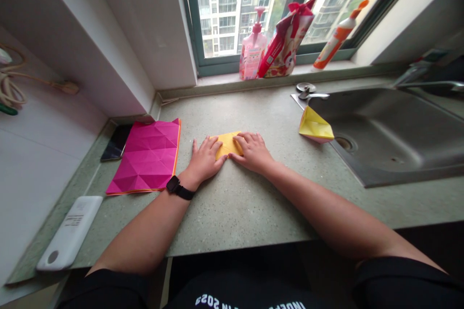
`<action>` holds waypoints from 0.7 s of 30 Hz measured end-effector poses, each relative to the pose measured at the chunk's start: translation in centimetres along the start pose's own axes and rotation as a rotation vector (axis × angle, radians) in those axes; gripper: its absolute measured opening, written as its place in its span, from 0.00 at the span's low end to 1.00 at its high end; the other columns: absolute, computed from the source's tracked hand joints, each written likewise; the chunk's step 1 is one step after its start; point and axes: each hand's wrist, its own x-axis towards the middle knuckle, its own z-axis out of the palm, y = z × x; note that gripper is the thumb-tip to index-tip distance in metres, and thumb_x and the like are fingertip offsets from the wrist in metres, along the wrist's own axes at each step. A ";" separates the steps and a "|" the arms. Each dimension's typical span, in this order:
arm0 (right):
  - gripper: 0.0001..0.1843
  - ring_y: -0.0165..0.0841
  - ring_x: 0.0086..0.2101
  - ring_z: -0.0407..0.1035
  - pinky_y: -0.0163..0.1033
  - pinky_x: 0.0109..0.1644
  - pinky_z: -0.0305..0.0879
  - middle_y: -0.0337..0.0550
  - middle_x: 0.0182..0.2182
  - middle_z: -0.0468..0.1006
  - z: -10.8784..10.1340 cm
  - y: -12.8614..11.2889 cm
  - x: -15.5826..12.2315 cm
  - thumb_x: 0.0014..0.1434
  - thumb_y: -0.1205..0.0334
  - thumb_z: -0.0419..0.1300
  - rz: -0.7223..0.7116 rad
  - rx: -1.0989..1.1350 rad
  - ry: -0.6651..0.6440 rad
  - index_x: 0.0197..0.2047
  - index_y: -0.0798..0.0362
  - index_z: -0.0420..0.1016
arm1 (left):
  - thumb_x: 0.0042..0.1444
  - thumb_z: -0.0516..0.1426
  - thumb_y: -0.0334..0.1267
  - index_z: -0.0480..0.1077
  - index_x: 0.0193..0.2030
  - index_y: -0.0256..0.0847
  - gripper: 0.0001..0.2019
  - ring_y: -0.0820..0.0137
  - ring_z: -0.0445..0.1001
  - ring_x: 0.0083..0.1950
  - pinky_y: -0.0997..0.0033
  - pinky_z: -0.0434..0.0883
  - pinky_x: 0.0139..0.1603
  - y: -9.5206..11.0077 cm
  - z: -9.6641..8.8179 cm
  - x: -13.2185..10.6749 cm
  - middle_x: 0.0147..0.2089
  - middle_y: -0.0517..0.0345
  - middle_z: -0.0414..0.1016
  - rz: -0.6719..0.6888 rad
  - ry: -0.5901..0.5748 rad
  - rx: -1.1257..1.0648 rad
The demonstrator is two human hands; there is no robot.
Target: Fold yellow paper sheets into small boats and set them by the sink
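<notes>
A small folded yellow paper (227,144) lies flat on the speckled green counter (253,203). My left hand (205,159), with a black watch on the wrist, rests on the paper's left edge with its fingers stretched out flat. On the paper's right side, my right hand (253,151) presses down with curled fingers. Both hands partly cover the paper.
A creased pink paper sheet (149,157) lies to the left, a dark phone (116,142) beside it and a white power bank (70,231) nearer me. A folded yellow paper shape (314,127) sits at the steel sink's (391,130) edge. Bottles and a red bag (286,41) stand on the windowsill.
</notes>
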 end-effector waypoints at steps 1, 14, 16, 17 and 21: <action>0.30 0.59 0.67 0.65 0.70 0.73 0.55 0.58 0.67 0.76 0.1 0.1 0.0 0.70 0.39 0.60 0.000 0.007 -0.005 0.68 0.46 0.75 | 0.75 0.55 0.48 0.68 0.72 0.47 0.23 0.45 0.57 0.83 0.20 0.41 0.81 0.0 0.0 0.0 0.80 0.42 0.64 -0.006 -0.001 -0.001; 0.35 0.61 0.78 0.51 0.79 0.77 0.47 0.50 0.79 0.62 -0.7 5.1 -0.8 0.74 0.51 0.56 0.055 0.042 -0.146 0.81 0.42 0.60 | 0.75 0.55 0.47 0.67 0.73 0.46 0.23 0.43 0.53 0.85 0.19 0.38 0.81 0.0 0.0 0.3 0.82 0.41 0.61 -0.028 -0.045 -0.003; 0.34 0.60 0.77 0.52 0.79 0.77 0.48 0.50 0.79 0.63 -1.0 6.0 -0.8 0.73 0.53 0.57 0.061 0.056 -0.127 0.80 0.42 0.63 | 0.74 0.55 0.47 0.67 0.72 0.46 0.23 0.44 0.54 0.85 0.19 0.38 0.81 0.0 -0.1 0.2 0.82 0.42 0.61 -0.031 -0.043 -0.009; 0.32 0.60 0.77 0.54 0.79 0.76 0.49 0.50 0.78 0.65 -1.2 6.3 -0.8 0.73 0.54 0.57 0.059 0.073 -0.100 0.78 0.42 0.66 | 0.74 0.55 0.47 0.67 0.72 0.47 0.23 0.44 0.54 0.85 0.19 0.39 0.81 0.0 -0.1 0.2 0.82 0.41 0.62 -0.033 -0.040 -0.013; 0.24 0.54 0.70 0.67 0.71 0.74 0.60 0.54 0.67 0.79 -2.3 6.1 0.0 0.75 0.56 0.54 0.022 0.167 0.104 0.70 0.47 0.76 | 0.72 0.58 0.46 0.70 0.69 0.46 0.21 0.42 0.57 0.83 0.17 0.42 0.80 0.1 -0.2 0.3 0.80 0.41 0.64 -0.050 -0.020 -0.031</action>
